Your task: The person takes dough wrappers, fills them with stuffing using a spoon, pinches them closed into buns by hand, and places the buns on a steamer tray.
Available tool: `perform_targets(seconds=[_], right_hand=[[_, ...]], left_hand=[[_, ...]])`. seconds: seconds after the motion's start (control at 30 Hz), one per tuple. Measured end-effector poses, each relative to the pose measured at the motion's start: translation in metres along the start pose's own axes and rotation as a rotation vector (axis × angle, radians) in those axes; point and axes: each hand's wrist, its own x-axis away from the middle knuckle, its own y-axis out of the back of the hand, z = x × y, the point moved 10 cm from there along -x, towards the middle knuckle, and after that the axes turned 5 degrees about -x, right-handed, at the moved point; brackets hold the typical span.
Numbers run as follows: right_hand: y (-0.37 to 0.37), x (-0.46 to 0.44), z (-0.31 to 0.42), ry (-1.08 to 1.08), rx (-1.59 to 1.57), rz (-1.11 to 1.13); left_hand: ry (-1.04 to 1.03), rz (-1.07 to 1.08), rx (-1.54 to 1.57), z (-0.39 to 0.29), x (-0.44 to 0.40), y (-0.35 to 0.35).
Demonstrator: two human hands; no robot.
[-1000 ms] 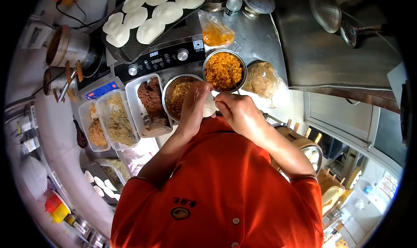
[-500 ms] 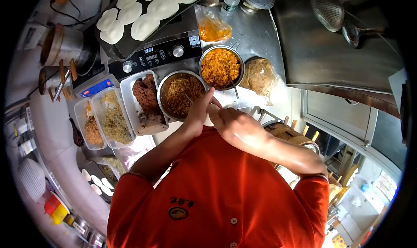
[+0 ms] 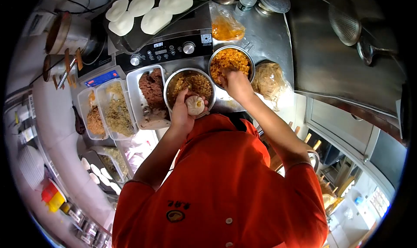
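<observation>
In my left hand rests a pleated bun, cupped in the fingers, with a small orange-yellow spot at its gathered top. It is held over the front edge of a metal bowl of brown chopped filling. My right hand reaches over the near rim of a second metal bowl, its fingertips down at the orange filling. Those fingers are drawn together; what they grip, if anything, is hidden. The spoon seen earlier in that bowl cannot be made out under the hand.
Left of the bowls stand a white tub of dark red paste and plastic tubs of other fillings. Behind are an induction cooker and a tray of flat dough rounds. A bagged brown lump lies right of the orange filling.
My hands have parted. The left now shows the bun palm-up over the brown filling, while the right has gone forward to the orange filling. The whole view has shifted slightly.
</observation>
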Motion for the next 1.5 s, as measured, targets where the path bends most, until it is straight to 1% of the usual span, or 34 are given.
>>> perform_targets(seconds=[0.07,0.1,0.2,0.27,0.4,0.47,0.57,0.63,0.67,0.73,0.77,0.8,0.87,0.93,0.97,1.0,1.07,1.1,1.17,1.2,1.23,1.27,1.43,1.5], right_hand=[[-0.014,-0.022,-0.015,-0.104,0.021,-0.021],[-0.025,-0.032,-0.023,-0.096,0.015,-0.019],[-0.047,-0.049,-0.031,-0.069,0.017,-0.035],[-0.052,-0.052,-0.042,-0.178,0.069,-0.004],[-0.051,-0.051,-0.045,-0.137,0.02,-0.059],[-0.054,-0.052,-0.045,-0.099,0.044,-0.06],[-0.056,-0.051,-0.049,-0.12,0.034,-0.039],[-0.031,-0.04,-0.034,-0.033,-0.124,-0.152],[-0.023,-0.034,-0.029,-0.034,-0.121,-0.151],[0.004,-0.018,-0.024,-0.105,-0.565,-0.218],[0.011,-0.009,-0.02,-0.202,-0.767,-0.205],[0.03,0.002,-0.002,-0.202,-0.76,-0.204],[0.041,0.026,0.034,-0.309,-1.214,-0.023],[0.052,0.04,0.066,-0.249,-1.204,0.046],[0.059,0.044,0.076,-0.26,-1.104,0.043],[0.067,0.046,0.083,-0.187,-0.906,-0.012],[0.09,0.047,0.101,-0.04,-0.607,-0.123],[0.093,0.047,0.102,-0.043,-0.605,-0.134],[0.109,0.051,0.12,0.128,-0.403,-0.21],[0.111,0.052,0.119,0.124,-0.401,-0.218],[0.11,0.053,0.122,0.147,-0.318,-0.192],[0.109,0.053,0.126,0.169,-0.236,-0.164],[0.114,0.059,0.133,0.168,-0.19,-0.204],[0.112,0.057,0.124,0.136,-0.256,-0.212]], left_hand=[[-0.163,0.043,0.055,-0.019,-0.001,0.006],[-0.144,0.06,0.061,-0.021,-0.001,0.01],[-0.139,0.02,0.136,-0.03,0.007,0.008],[-0.158,0.036,0.15,-0.033,0.007,0.01],[-0.16,0.012,0.166,-0.033,0.01,0.008],[-0.154,0.037,0.168,-0.033,0.009,0.005],[-0.134,0.084,0.176,-0.034,0.011,0.0],[-0.136,0.077,0.175,-0.036,0.013,-0.004],[-0.136,0.07,0.177,-0.035,0.013,-0.006],[-0.159,0.102,0.165,-0.036,0.011,-0.014],[-0.186,0.129,0.151,-0.038,0.011,-0.02],[-0.184,0.134,0.156,-0.038,0.011,-0.025],[-0.193,0.175,0.14,-0.041,0.014,-0.044],[-0.187,0.214,0.141,-0.039,0.014,-0.061],[-0.211,0.201,0.146,-0.04,0.013,-0.065],[-0.235,0.186,0.15,-0.041,0.013,-0.068],[-0.236,0.214,0.139,-0.04,0.01,-0.074],[-0.247,0.258,0.119,-0.041,0.007,-0.078],[-0.255,0.307,0.093,-0.037,0.004,-0.083],[-0.293,0.299,0.066,-0.039,0.006,-0.084],[-0.334,0.291,0.039,-0.042,0.007,-0.086],[-0.332,0.296,0.035,-0.042,0.007,-0.088],[-0.371,0.304,-0.013,-0.042,0.009,-0.093],[-0.363,0.293,-0.006,-0.04,0.007,-0.092]])
